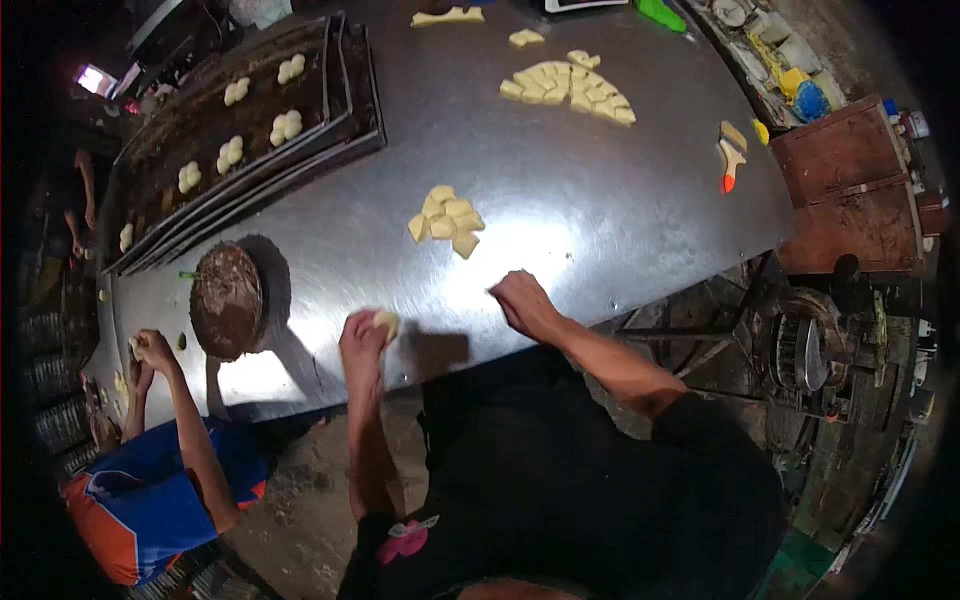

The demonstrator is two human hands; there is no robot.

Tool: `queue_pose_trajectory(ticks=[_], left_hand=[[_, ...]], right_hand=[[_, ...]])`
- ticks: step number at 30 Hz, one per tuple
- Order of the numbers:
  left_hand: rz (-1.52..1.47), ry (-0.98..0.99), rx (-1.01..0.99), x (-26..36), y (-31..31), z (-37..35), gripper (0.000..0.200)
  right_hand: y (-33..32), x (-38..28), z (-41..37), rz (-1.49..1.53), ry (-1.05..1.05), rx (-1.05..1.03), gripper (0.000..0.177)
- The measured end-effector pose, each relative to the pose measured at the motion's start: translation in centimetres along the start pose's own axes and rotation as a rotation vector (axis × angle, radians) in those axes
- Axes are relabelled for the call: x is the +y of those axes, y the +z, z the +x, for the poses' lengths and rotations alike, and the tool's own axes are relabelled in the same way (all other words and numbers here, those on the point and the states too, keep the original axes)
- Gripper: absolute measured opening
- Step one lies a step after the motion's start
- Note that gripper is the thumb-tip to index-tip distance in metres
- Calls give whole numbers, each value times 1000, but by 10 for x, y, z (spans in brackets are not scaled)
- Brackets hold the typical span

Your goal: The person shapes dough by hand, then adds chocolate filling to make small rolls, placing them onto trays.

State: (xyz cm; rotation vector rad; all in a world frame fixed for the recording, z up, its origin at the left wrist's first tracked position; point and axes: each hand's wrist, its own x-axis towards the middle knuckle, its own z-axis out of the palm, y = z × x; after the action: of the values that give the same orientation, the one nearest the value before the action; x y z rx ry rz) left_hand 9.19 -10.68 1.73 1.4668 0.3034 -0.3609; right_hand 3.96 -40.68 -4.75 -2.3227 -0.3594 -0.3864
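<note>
My left hand [363, 345] is closed around a pale dough piece [385, 322], which shows at the thumb side, above the near edge of the metal table [440, 290]. My right hand [525, 302] is closed near the same edge, over the bright reflection. Its curled fingers hide whatever may be inside. Beyond and between both hands, a small cluster of cut dough pieces [443, 218] lies on the tabletop. Farther back sits a larger fan of cut dough [570, 90], with a few loose scraps around it.
Stacked dark trays [205, 150] at the left carry dough balls in groups. A round brown object [228, 300] stands closer. A co-worker's hands [150, 350] handle dough at far left. A brush [731, 165] and a scraper-like piece [733, 135] lie right.
</note>
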Motion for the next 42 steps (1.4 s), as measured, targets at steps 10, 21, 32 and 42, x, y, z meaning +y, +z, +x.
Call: queue_pose_trajectory(ticks=[10,21,32,42], left_hand=[[-34,-10,96,18,-26,-25,27],[-190,45,90,22,-56,-27,41],[-256,-83,294,-21,-131,-50,28],[-169,8,233,-20,-79,-59,27]], right_hand=[[10,4,10,27,70,88,7],[11,-17,25,-24,198,233,19],[79,-109,148,272,262,-81,38],[112,-132,178,-8,-108,-297,32]])
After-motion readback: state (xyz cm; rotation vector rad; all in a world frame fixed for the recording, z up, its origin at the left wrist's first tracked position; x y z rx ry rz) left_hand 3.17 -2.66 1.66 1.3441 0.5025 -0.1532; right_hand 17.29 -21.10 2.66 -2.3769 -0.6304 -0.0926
